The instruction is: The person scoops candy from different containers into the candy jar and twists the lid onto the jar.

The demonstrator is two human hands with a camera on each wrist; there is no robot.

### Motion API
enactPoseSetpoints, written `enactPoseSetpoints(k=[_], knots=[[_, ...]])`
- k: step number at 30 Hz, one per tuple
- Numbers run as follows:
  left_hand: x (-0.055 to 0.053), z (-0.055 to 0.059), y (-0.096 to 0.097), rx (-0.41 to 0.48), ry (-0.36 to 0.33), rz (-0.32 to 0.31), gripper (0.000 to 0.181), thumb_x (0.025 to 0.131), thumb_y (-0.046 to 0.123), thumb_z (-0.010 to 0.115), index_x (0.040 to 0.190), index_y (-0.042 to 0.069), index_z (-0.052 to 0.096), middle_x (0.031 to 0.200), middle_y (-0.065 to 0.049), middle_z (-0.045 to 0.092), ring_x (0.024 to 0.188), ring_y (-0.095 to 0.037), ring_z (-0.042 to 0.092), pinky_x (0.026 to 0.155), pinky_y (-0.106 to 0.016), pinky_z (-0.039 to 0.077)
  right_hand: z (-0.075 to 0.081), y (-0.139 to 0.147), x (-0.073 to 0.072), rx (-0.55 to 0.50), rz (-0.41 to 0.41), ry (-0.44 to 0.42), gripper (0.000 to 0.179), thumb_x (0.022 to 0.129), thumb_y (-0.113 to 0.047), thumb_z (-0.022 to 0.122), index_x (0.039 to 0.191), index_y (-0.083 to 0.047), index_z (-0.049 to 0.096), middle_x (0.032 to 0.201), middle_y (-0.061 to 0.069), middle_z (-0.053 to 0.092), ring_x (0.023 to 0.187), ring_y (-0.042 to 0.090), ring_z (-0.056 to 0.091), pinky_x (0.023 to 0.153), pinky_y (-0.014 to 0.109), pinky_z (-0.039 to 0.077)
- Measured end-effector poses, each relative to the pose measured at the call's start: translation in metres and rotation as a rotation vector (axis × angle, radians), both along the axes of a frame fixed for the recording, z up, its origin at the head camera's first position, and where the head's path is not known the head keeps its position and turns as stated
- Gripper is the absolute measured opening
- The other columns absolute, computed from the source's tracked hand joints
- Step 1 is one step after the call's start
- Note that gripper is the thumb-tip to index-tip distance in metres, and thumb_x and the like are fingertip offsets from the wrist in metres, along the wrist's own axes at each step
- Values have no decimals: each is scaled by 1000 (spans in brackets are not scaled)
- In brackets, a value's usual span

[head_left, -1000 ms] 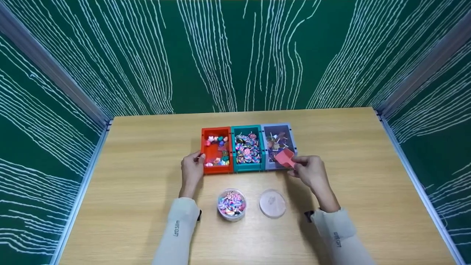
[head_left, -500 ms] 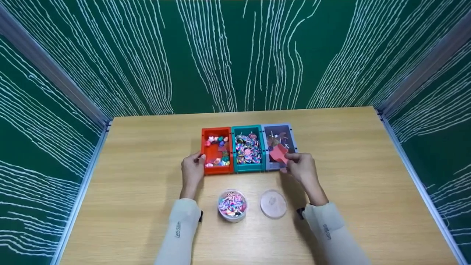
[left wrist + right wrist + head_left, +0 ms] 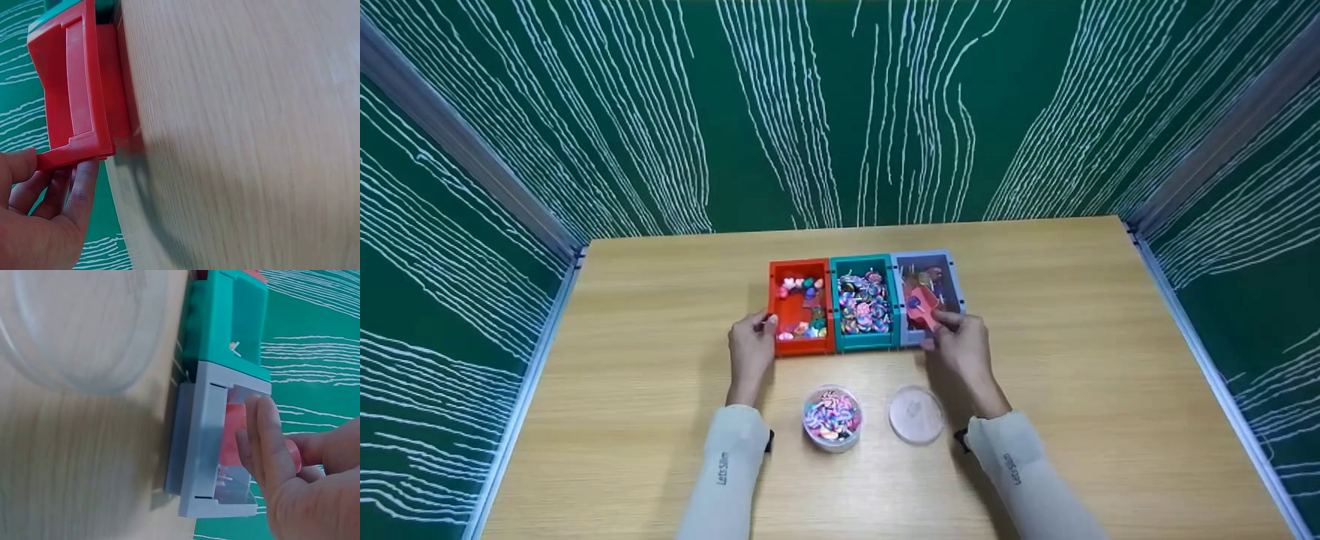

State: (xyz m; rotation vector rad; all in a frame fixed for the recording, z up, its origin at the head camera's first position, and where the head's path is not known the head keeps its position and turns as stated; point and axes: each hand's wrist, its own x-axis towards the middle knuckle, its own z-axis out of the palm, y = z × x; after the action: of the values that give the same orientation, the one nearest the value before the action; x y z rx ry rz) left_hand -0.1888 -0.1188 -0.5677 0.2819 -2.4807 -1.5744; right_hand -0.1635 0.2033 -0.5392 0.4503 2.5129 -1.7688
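My left hand [image 3: 751, 351] grips the side wall of the red bin [image 3: 801, 346], thumb over the rim and fingers against the outside in the left wrist view. The bin holds several small colourful pieces. In my right hand [image 3: 964, 351] is the handle of a small pink scoop [image 3: 928, 315]. Its blade sits inside the lavender bin [image 3: 958, 286], among pieces with thin white sticks, and a dark purple piece shows on it. The right wrist view has the scoop [image 3: 232, 439] partly hidden by my fingers.
Between these two bins, joined in a row, is a teal bin [image 3: 865, 343] full of swirl-patterned lollipop pieces. Nearer me stand a round clear tub [image 3: 832, 444] of colourful pieces and a clear round lid [image 3: 916, 427]. Green walls with white lines [image 3: 915, 112] enclose the wooden table [image 3: 622, 390].
My right hand has moved left with the scoop, bringing the blade further into the lavender bin. A purple piece now shows on the blade. My left hand has stayed on the red bin.
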Motion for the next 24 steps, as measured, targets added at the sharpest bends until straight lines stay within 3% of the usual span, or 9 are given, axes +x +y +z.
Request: enactPoseSetpoints(k=[6, 14, 19, 24], knots=[[0, 1, -3, 12, -30, 3, 29, 103, 2, 65, 129, -10, 69, 117, -27, 75, 102, -37, 73, 91, -49, 60, -1, -6, -1, 47, 16, -1, 38, 104, 9, 51, 139, 7, 64, 140, 26, 64, 96, 25, 70, 66, 14, 54], [-1, 2, -1, 12, -42, -2, 29, 103, 2, 66, 129, -10, 69, 120, -27, 74, 105, -38, 72, 95, -49, 60, -7, -8, -6, 151, 22, 78, 35, 103, 9, 52, 135, 8, 67, 134, 29, 67, 101, 32, 71, 63, 13, 52], [-2, 3, 0, 17, -56, 6, 30, 104, 4, 65, 130, -10, 68, 124, -27, 73, 111, -39, 71, 99, -50, 58, -8, -5, -8, 86, 3, 72, 34, 103, 8, 54, 135, 8, 67, 135, 31, 65, 98, 33, 75, 64, 13, 56], [0, 3, 0, 21, -33, 10, 29, 103, 3, 66, 129, -10, 69, 114, -26, 76, 100, -36, 73, 91, -49, 60, -10, -1, -8, -126, -19, 52, 36, 103, 11, 51, 137, 12, 62, 134, 38, 62, 79, 16, 76, 69, 20, 61]])
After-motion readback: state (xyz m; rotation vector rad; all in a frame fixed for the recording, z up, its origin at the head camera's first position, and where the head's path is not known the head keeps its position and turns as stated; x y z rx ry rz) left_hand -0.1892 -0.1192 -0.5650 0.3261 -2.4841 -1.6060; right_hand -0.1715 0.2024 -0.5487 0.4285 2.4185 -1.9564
